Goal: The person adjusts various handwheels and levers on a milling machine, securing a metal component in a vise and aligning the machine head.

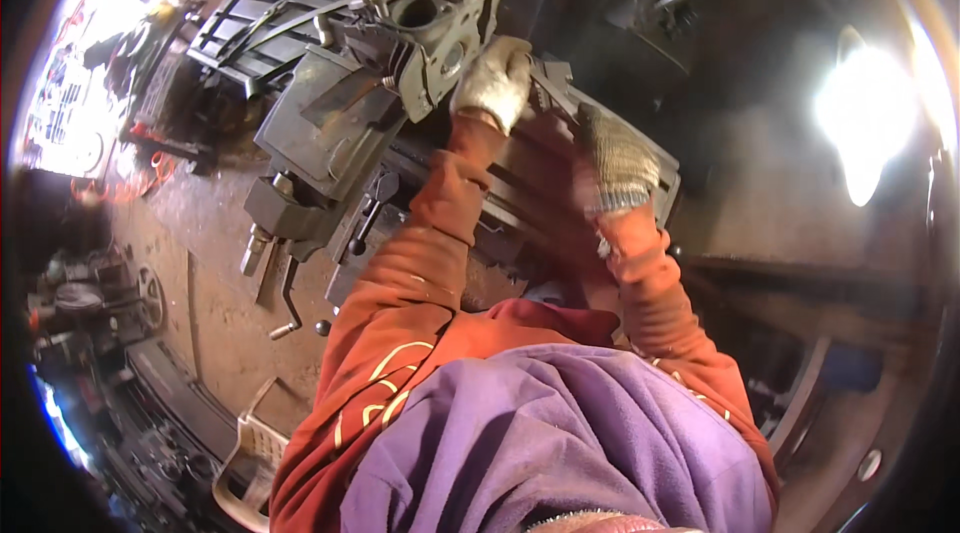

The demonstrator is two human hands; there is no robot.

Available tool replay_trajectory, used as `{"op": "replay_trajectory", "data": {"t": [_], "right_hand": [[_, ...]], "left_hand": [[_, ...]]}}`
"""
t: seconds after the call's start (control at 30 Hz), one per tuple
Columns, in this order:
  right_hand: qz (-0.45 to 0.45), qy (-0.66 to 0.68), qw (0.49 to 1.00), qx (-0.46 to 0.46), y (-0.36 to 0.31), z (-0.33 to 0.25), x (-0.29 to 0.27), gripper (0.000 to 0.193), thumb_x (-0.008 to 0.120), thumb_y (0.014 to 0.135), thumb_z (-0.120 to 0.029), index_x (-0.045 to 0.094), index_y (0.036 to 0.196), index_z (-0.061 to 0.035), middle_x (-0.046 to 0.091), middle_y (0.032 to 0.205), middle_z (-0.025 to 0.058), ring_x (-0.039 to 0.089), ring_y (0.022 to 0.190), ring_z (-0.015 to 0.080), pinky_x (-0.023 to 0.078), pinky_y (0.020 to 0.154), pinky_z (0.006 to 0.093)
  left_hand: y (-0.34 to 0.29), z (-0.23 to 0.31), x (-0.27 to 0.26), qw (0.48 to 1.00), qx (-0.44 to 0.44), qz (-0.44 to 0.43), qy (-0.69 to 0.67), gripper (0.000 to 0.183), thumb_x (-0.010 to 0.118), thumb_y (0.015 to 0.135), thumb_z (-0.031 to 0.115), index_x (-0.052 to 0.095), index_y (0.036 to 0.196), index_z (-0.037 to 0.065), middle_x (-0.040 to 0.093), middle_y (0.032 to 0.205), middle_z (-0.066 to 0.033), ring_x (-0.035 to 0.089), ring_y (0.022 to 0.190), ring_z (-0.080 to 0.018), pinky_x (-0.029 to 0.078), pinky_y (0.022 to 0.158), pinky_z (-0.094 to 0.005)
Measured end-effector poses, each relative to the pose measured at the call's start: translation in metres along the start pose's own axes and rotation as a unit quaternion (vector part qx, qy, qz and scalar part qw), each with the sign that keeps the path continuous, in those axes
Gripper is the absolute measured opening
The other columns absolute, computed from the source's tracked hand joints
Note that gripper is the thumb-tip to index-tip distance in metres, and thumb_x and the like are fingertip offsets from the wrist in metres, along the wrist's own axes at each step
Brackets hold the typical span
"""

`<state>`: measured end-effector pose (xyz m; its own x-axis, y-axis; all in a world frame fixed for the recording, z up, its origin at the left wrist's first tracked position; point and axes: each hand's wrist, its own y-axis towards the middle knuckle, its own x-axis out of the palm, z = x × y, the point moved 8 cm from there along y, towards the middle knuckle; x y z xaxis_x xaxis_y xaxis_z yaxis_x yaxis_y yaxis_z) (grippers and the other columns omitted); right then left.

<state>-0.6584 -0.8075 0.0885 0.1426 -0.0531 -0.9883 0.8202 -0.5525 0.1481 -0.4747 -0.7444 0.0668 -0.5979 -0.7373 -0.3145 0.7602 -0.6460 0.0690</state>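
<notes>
The bored metal casting sits raised among the machine parts, its round openings already formed; whether it is fastened, and what work is left on it, cannot be told from this view. At its right flank, the left hand is half-curled and seems to touch the metal, though a firm grip cannot be confirmed. Farther right of the casting and nearer the person, the right hand is blurred, fingers apparently bent; I cannot tell whether it holds anything. Both wear coarse knitted gloves, the right one greyer. The casting looks dull, thick-walled and angular; nearer the person and to its left lie a flat, brown-streaked steel plate and a slim bent crank handle
</notes>
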Motion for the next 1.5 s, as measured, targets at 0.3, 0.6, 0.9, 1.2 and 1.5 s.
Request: {"op": "replay_trajectory", "data": {"t": [0.3,0.6,0.9,1.2,1.5], "right_hand": [[-0.055,0.023,0.998,-0.017,0.085,0.046,-0.013,0.018,0.058,0.093,-0.018,0.072,0.105,-0.0161,0.073,0.106,0.0146,0.069,0.100,0.0389,0.055,0.085,0.0491],[-0.026,-0.071,0.987,-0.142,0.233,0.026,0.024,0.019,0.062,0.091,-0.019,0.073,0.106,-0.0158,0.072,0.111,0.0127,0.070,0.108,0.0326,0.057,0.088,0.0466],[-0.001,-0.020,0.990,-0.142,0.217,0.063,0.033,0.024,0.055,0.097,-0.027,0.073,0.109,-0.0158,0.073,0.110,0.0133,0.069,0.107,0.0359,0.055,0.091,0.0493],[-0.106,-0.078,0.990,-0.041,0.110,0.066,-0.006,0.024,0.057,0.098,-0.034,0.073,0.109,-0.0197,0.075,0.095,0.0145,0.072,0.090,0.0376,0.057,0.079,0.0491],[-0.025,0.075,0.995,-0.064,-0.008,0.020,-0.030,0.048,0.070,0.085,-0.028,0.063,0.133,-0.0216,0.075,0.105,0.0128,0.071,0.094,0.0369,0.056,0.084,0.0455]], "left_hand": [[0.000,-0.010,-0.014,0.989,0.069,0.106,0.074,0.020,0.059,0.098,0.022,0.069,0.105,0.007,0.072,0.098,-0.0208,0.068,0.092,-0.0431,0.054,0.082,-0.0489],[0.017,-0.016,0.001,0.963,0.199,0.164,0.079,0.019,0.060,0.100,0.019,0.069,0.113,0.008,0.072,0.093,-0.0107,0.070,0.085,-0.0294,0.054,0.079,-0.0384],[-0.002,0.011,-0.002,0.976,0.182,-0.006,0.118,0.042,0.066,0.091,0.010,0.063,0.131,0.003,0.072,0.106,-0.0101,0.067,0.099,-0.0199,0.053,0.091,-0.0344],[0.004,-0.013,-0.004,0.998,0.049,0.034,-0.026,0.032,0.054,0.104,0.028,0.073,0.122,0.010,0.074,0.113,-0.0105,0.067,0.102,-0.0230,0.051,0.093,-0.0328],[0.007,-0.015,0.000,0.996,0.050,0.043,0.054,0.029,0.053,0.099,0.023,0.071,0.113,0.005,0.071,0.101,-0.0148,0.066,0.091,-0.0293,0.051,0.086,-0.0399]]}}
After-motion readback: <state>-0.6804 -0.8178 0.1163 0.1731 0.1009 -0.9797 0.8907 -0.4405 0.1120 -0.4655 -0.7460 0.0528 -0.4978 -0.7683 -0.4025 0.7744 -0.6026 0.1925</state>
